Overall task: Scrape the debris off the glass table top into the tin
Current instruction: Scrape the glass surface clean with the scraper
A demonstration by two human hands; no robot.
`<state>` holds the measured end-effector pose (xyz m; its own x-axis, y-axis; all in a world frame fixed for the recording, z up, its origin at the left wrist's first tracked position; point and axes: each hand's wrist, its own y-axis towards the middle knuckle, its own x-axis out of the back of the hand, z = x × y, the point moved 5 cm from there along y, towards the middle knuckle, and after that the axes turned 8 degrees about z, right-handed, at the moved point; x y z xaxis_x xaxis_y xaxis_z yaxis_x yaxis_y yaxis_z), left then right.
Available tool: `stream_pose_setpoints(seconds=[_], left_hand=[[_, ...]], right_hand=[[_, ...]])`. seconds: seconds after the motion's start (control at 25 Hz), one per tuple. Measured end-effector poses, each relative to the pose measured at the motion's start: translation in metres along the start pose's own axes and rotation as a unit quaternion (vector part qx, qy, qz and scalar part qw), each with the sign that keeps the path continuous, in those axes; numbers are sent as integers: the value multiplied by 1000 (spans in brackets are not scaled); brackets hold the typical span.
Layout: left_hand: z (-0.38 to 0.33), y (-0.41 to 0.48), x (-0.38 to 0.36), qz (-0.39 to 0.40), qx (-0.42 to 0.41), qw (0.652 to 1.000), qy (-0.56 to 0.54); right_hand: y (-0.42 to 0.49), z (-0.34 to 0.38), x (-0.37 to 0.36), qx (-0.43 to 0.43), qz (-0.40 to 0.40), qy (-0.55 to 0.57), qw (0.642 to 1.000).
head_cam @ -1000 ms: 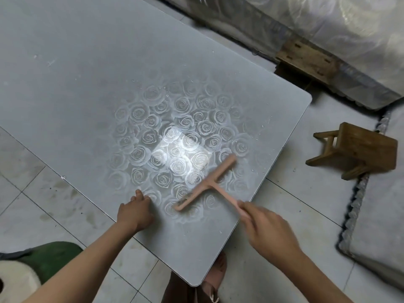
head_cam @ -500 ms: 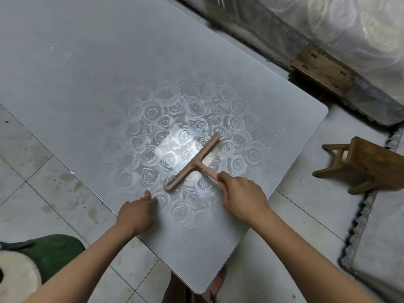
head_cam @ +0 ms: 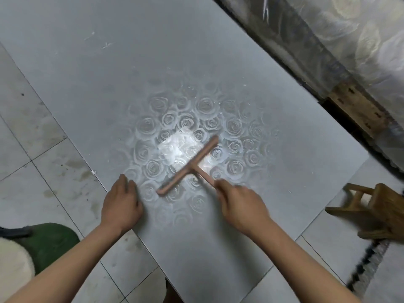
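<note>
Right hand (head_cam: pixel 241 206) closed around handle of pink T-shaped scraper (head_cam: pixel 188 167), blade flat on rose-patterned glass tabletop (head_cam: pixel 109 84), near its front edge; left hand (head_cam: pixel 121 204) open, palm down at tabletop's left edge, beside the blade

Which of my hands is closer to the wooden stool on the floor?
Right. Your right hand grips the pink scraper handle on the glass table top, on the side toward the wooden stool. Your left hand rests flat near the table's opposite edge.
</note>
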<state>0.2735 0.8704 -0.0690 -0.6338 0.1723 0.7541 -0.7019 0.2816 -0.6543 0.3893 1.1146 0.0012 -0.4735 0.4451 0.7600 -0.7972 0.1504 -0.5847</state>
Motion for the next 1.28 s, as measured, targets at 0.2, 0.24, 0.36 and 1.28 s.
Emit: stream_pose_setpoints(seconds=[0.2,0.24,0.36,1.28], left_hand=[[32,12,10,53,69,996,-22],[36,14,13,60,76,995,-35],[50,20,19,67,97,988,-95],[65,74,-21,257,323,804,-428]], right_hand=[[40,33,50,3,8,-15,1000],[24,20,55,-17,5,-15,1000],[-12,6,47,-64,21,-37,997],[230,190,126,58,-4,-53,997]])
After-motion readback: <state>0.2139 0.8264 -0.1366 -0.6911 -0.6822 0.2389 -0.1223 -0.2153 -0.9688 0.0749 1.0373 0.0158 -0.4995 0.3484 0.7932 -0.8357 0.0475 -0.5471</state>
